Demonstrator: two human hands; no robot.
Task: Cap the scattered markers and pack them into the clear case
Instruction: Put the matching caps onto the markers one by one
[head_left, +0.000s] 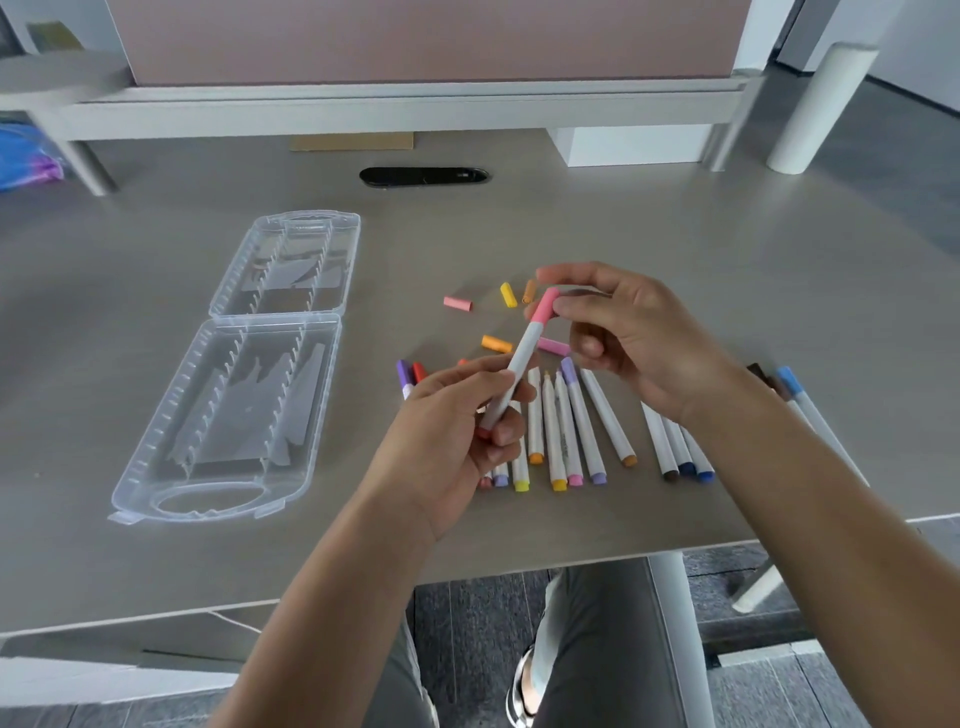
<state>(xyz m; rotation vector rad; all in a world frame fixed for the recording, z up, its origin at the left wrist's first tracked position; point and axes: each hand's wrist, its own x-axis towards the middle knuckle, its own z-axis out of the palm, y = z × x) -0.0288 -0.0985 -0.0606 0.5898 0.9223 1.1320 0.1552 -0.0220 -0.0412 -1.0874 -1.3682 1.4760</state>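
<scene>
So, a pink-capped marker (519, 358) is being held up off the table, gripped low on its white barrel by the left hand (457, 441), whose fingers are curled round it. The far end is pointed up and away, presumably so the cap end is offered to the other hand. The right hand (623, 332) is sat at that end with thumb and forefinger loosely curved around the pink cap (544, 305); whether the cap is actually being pinched or has just been let go of can't really be told, the fingertips look barely on it. The cap does look seated on the barrel, so this one is probably done or close to it.

Under the hands, a row of markers (576, 431) is laid roughly side by side on the grey table (727, 249), several with no cap on the far tip. More are lying further right under the right forearm, and a purple and a red one are peeking out by the left hand. Loose caps are scattered just beyond: a pink cap (457, 303), a yellow cap (508, 294), an orange cap (496, 343), kept within easy reach for matching by colour, it seems.

Well to the left, the clear case (234, 374) is lying fully open and flat, both slotted halves facing up. Nothing has been packed into it yet, so most of the job is judged to be left.
</scene>
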